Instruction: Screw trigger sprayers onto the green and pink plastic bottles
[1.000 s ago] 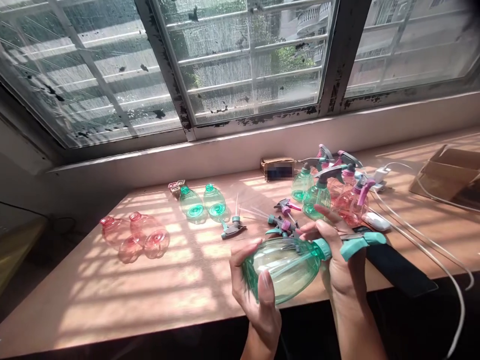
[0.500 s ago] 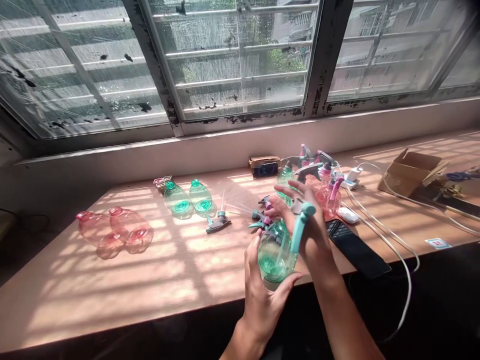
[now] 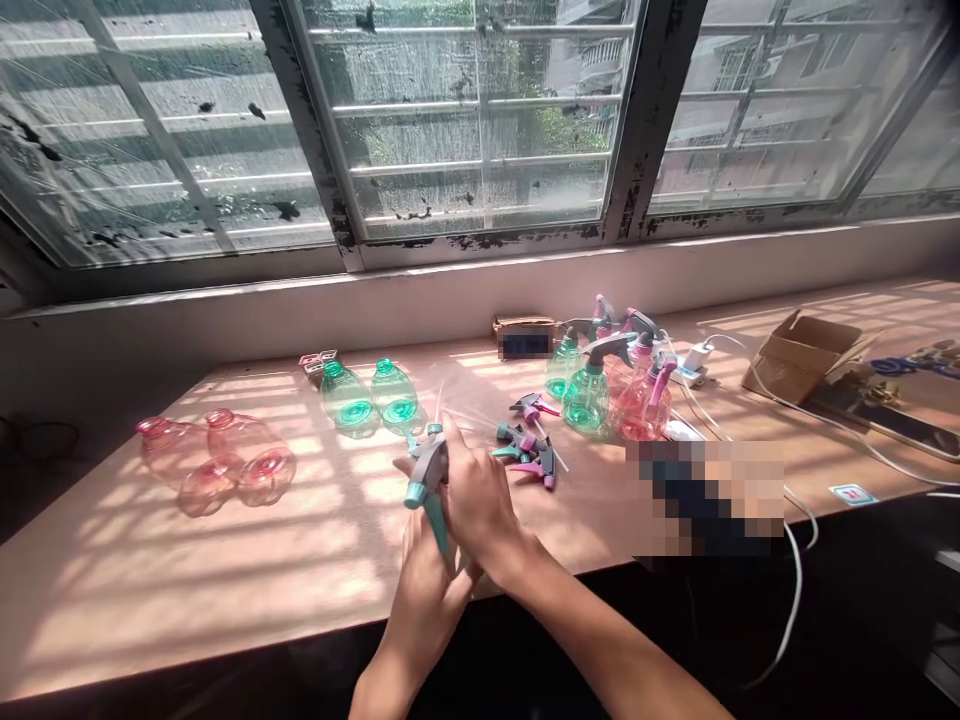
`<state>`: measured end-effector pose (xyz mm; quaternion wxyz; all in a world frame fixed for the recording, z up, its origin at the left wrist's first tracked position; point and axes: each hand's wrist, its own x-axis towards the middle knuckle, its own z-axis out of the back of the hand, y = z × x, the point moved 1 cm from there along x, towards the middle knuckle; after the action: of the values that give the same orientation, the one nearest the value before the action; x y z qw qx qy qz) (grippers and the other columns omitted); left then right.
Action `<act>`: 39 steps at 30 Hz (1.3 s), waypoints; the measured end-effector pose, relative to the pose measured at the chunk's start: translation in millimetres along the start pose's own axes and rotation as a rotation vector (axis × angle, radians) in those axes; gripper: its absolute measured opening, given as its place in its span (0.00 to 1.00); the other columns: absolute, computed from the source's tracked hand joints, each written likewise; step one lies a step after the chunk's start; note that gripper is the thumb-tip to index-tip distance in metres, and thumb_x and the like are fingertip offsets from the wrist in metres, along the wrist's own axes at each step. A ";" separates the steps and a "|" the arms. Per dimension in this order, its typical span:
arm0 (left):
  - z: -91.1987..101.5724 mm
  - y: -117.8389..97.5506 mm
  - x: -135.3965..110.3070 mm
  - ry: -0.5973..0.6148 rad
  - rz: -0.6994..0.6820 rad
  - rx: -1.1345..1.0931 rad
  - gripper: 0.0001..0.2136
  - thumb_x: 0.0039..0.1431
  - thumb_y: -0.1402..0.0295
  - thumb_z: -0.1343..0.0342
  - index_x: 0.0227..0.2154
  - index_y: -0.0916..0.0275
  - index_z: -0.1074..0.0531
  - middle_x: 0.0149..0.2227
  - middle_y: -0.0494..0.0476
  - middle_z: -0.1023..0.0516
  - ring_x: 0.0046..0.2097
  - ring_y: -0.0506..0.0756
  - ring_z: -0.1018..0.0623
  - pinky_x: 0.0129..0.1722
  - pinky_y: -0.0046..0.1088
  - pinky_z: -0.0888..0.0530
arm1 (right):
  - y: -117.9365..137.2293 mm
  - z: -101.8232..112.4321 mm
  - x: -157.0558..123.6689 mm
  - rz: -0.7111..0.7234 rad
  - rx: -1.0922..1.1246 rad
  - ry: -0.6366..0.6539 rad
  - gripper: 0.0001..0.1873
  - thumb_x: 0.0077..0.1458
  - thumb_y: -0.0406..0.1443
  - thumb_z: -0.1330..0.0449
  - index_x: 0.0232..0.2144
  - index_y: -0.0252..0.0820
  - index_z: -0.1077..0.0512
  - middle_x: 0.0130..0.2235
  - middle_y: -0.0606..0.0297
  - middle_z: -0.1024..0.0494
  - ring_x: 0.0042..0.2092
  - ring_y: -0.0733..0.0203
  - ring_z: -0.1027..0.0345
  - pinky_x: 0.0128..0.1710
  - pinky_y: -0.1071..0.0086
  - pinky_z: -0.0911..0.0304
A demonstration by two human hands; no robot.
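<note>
My left hand (image 3: 427, 590) is closed low around a spray bottle, whose body is hidden behind my hands. Above it, my right hand (image 3: 480, 500) wraps the neck area of the grey and teal spray head (image 3: 426, 475), with the teal trigger hanging down in front. Beyond my hands stand two green bottles without heads, one green bottle (image 3: 349, 400) beside another green bottle (image 3: 394, 395). To the right lie several loose spray heads (image 3: 529, 445) in grey, teal and pink.
Two clear red bottles (image 3: 255, 460) sit at the left. Several bottles with heads, among them a green spray bottle (image 3: 586, 400) and a red spray bottle (image 3: 645, 405), stand back right. Further right are a cardboard box (image 3: 806, 355), white cables (image 3: 799, 580) and a pixelated dark object.
Both hands have moved left with the spray bottle. My right hand, open beside it before, has closed around its head. The bottle has turned, so its trigger now faces me.
</note>
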<state>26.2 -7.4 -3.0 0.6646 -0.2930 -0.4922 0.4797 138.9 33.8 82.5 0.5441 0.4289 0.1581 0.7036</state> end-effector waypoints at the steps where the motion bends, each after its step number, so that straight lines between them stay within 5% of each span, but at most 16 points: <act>1: 4.6 4.3 3.0 0.069 -0.036 0.111 0.28 0.59 0.57 0.33 0.62 0.51 0.28 0.64 0.64 0.25 0.69 0.74 0.31 0.68 0.59 0.37 | -6.1 5.4 -0.8 -0.014 0.013 -0.017 0.34 0.70 0.48 0.41 0.70 0.34 0.37 0.35 0.53 0.13 0.36 0.43 0.17 0.36 0.61 0.28; 4: 21.6 26.7 11.2 0.125 -0.094 0.315 0.40 0.58 0.55 0.32 0.71 0.55 0.42 0.74 0.72 0.41 0.74 0.77 0.42 0.69 0.64 0.42 | -29.9 22.7 -11.8 -0.083 0.072 -0.125 0.36 0.68 0.50 0.40 0.67 0.32 0.33 0.28 0.58 0.15 0.30 0.46 0.19 0.33 0.61 0.29; 8: 51.2 60.4 17.8 -0.054 -0.098 0.484 0.46 0.57 0.48 0.34 0.74 0.53 0.50 0.75 0.75 0.46 0.72 0.84 0.42 0.64 0.72 0.40 | -68.1 49.6 -32.1 -0.117 0.157 -0.265 0.29 0.70 0.46 0.43 0.66 0.35 0.31 0.28 0.61 0.16 0.28 0.50 0.21 0.33 0.61 0.29; 15: 72.3 84.9 18.2 -0.018 0.037 0.775 0.46 0.66 0.46 0.46 0.75 0.65 0.60 0.76 0.77 0.51 0.76 0.75 0.49 0.69 0.63 0.39 | -128.0 91.5 -23.0 -0.131 0.014 -0.495 0.27 0.68 0.47 0.42 0.62 0.36 0.30 0.27 0.62 0.18 0.29 0.46 0.21 0.33 0.56 0.29; 26: 55.1 84.1 11.5 -0.072 -0.068 0.971 0.42 0.69 0.43 0.53 0.73 0.69 0.52 0.75 0.78 0.45 0.75 0.74 0.44 0.68 0.59 0.35 | -167.0 85.4 18.6 -0.085 -0.378 -0.660 0.26 0.65 0.42 0.42 0.60 0.32 0.30 0.31 0.56 0.16 0.32 0.43 0.20 0.35 0.59 0.32; 32: 54.7 71.7 4.6 -0.052 -0.038 0.987 0.38 0.71 0.49 0.51 0.72 0.71 0.51 0.74 0.80 0.45 0.75 0.73 0.44 0.66 0.57 0.31 | -164.5 75.5 13.4 -0.207 -0.410 -0.675 0.21 0.65 0.42 0.40 0.55 0.36 0.27 0.36 0.52 0.16 0.37 0.42 0.20 0.35 0.61 0.36; 39: 54.2 81.3 -6.4 -0.059 -0.046 1.021 0.31 0.72 0.54 0.50 0.71 0.68 0.43 0.73 0.73 0.38 0.74 0.70 0.38 0.66 0.51 0.28 | -151.0 62.4 6.6 -0.281 -0.454 -0.718 0.23 0.63 0.46 0.42 0.55 0.38 0.27 0.45 0.45 0.18 0.42 0.35 0.20 0.33 0.57 0.35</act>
<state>-53.3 12.1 -56.7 0.7193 0.0937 -0.2197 0.6523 282.1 78.5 17.6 0.7352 0.4900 -0.1425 0.4462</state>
